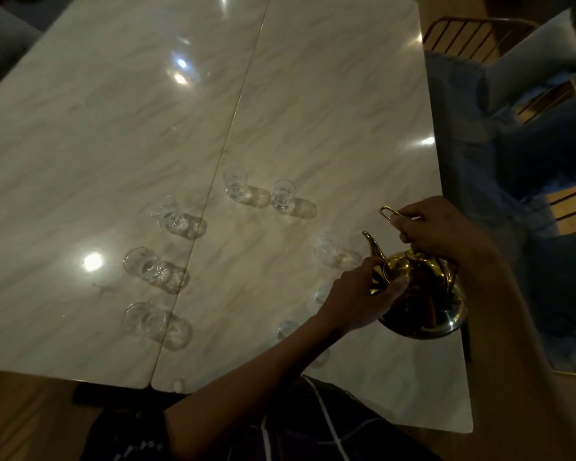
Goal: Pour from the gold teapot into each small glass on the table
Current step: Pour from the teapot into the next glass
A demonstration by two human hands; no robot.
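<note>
The teapot (423, 294) hangs just above the tabletop (313, 111) near its right edge, spout (373, 244) pointing up-left at the nearest glass (338, 249). The right hand (446, 231) has its grip clamped on the wire handle (390, 212); the left hand (359, 294) pinches the lid side. Spout tip sits just beside that glass's rim, so a forward tilt along the spout's axis should reach it. Five more glasses stand farther left.
</note>
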